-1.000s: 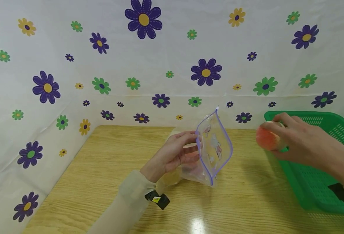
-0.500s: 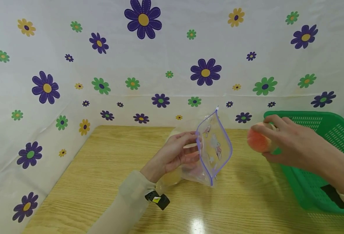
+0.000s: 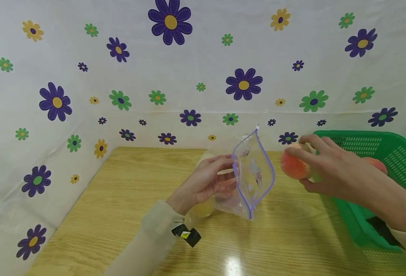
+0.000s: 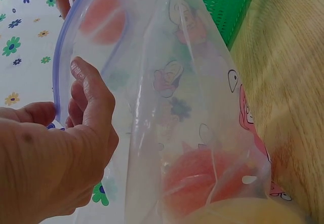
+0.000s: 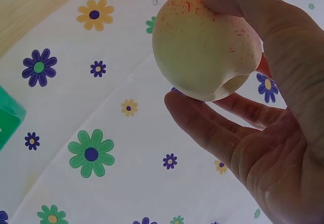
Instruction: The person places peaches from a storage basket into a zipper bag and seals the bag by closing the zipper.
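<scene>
My left hand (image 3: 206,180) grips the near edge of a clear zip bag (image 3: 258,165) with a purple seal and cartoon prints; the bag's mouth gapes toward the right. Through the plastic in the left wrist view, a reddish round fruit (image 4: 197,178) and a yellow rounded thing (image 4: 248,211) show low in the bag. To the right of the mouth, my right hand (image 3: 341,168) holds a peach (image 3: 294,163) above the table, between thumb and fingers. In the right wrist view the peach (image 5: 202,41) shows its pale side and stem hollow.
A green plastic basket (image 3: 351,230) stands at the right, partly under my right forearm, with another peach (image 3: 375,165) inside. The wooden table (image 3: 130,191) meets a white flowered cloth (image 3: 196,61) at the back and left.
My right hand has carried the peach leftward from over the basket's edge toward the bag's mouth, uncovering the peach in the basket. The left hand and bag have stayed in place.
</scene>
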Tool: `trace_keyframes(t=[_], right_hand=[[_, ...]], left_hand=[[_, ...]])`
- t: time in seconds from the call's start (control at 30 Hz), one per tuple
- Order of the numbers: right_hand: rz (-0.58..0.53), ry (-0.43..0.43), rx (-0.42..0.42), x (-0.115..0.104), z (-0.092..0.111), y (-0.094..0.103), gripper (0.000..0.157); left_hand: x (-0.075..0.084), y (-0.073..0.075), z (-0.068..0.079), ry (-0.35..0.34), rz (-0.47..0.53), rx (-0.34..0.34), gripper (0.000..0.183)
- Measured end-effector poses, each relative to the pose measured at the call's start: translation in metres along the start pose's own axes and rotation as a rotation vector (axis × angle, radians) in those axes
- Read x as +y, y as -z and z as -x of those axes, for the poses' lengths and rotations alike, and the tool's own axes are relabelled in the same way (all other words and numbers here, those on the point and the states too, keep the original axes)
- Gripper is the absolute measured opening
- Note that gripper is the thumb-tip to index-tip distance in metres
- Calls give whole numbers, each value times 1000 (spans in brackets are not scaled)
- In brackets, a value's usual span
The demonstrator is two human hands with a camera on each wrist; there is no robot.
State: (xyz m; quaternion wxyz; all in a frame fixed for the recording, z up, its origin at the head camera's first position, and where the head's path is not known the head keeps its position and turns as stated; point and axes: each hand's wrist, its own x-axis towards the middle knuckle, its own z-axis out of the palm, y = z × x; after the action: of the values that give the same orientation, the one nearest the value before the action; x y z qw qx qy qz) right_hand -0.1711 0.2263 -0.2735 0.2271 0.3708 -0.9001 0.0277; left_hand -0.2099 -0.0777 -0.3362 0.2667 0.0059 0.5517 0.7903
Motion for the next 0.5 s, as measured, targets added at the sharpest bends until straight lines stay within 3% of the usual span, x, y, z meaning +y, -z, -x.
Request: trace_keyframes(t=[0.5], right_hand=[[-59,81,73,-13,-13,-1,88]], left_hand=[[1,-2,0,-3,-16,12,35]])
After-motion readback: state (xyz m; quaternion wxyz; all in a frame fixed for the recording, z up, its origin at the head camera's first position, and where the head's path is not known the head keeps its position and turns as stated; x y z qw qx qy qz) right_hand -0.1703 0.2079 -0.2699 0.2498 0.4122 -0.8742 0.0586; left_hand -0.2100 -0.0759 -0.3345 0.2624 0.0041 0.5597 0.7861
